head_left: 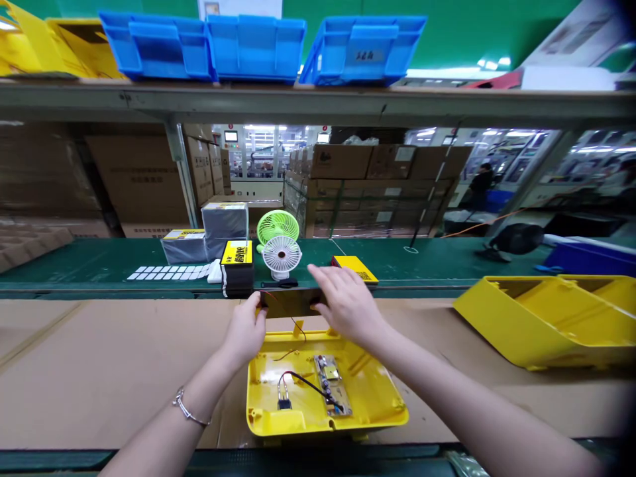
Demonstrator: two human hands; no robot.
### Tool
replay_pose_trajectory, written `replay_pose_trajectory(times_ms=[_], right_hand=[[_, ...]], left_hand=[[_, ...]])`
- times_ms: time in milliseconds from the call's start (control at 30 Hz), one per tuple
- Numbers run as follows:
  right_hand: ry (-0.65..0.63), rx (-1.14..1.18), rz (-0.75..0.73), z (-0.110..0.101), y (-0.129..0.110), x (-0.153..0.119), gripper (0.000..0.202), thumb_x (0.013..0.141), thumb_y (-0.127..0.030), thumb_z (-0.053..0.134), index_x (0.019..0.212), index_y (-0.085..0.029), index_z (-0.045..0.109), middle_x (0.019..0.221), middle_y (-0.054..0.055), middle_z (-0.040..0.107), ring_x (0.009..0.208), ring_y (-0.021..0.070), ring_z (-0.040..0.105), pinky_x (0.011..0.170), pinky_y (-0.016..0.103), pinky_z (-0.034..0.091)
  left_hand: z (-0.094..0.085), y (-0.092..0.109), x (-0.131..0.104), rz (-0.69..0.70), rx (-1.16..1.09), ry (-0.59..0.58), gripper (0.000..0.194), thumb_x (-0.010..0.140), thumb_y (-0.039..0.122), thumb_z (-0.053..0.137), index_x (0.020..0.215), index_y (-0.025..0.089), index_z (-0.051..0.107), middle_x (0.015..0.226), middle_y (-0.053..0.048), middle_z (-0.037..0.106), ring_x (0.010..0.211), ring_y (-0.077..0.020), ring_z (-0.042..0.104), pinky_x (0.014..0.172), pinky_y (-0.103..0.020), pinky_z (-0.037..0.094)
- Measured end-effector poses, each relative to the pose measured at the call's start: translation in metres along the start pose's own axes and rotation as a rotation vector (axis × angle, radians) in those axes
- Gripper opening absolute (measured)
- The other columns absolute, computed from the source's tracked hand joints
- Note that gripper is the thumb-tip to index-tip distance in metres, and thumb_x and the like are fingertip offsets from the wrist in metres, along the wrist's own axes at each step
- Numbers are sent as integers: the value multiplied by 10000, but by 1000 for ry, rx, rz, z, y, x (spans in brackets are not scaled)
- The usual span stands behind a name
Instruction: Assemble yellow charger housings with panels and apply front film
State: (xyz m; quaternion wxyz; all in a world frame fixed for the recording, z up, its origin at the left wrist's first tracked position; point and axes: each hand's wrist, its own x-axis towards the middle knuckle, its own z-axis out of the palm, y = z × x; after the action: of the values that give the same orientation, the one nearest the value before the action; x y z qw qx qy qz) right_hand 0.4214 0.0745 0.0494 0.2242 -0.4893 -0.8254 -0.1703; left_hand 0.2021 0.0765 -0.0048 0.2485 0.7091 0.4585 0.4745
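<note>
Block (291, 301), dark and rectangular, held up just above the far edge of the yellow shell (322, 391), which lies open-side-up on the cardboard bench top (99, 371). Thin red and black wires (298, 326) drop from the block toward the shell. Inside the shell: a small circuit board (332, 384) right of centre, a black lead running from it to a small black part (284, 400) on the left. Block's top face is mostly covered by the right hand, so I can't make out any markings or what it is exactly; the front face is in shadow.

Left hand (247, 331) grips the block's left end, fingers curled around it, thumb side toward the camera. Right hand (345, 301) lies flat over the block's right half, fingers spread and pressing down on top, fingertips past the far edge.

Beyond the shell, on the green belt (427, 262): white fan (281, 257), green fan (277, 227) behind it, yellow-label boxes (236, 265). Right of the shell: more yellow shells (551, 321), stacked.
</note>
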Motion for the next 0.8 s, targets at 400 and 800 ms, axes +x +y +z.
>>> replay_pose_trajectory(times_ms=[400, 800], right_hand=[[-456, -84, -92, 15, -11, 10, 160, 820, -220, 504, 855, -191, 657, 810, 60, 646, 739, 177, 601, 608, 244, 377], [-467, -73, 26, -1, -45, 8, 415, 838, -479, 453, 726, -148, 679, 695, 112, 668, 678, 231, 622, 614, 298, 411]], left_hand=[[4, 5, -5, -17, -10, -33, 304, 724, 49, 429, 931, 211, 582, 931, -42, 670, 919, -180, 616, 858, -325, 453], [-13, -2, 8, -178, 142, -201, 304, 788, 361, 449, 712, 171, 673, 704, -44, 685, 673, -189, 600, 584, -280, 427]])
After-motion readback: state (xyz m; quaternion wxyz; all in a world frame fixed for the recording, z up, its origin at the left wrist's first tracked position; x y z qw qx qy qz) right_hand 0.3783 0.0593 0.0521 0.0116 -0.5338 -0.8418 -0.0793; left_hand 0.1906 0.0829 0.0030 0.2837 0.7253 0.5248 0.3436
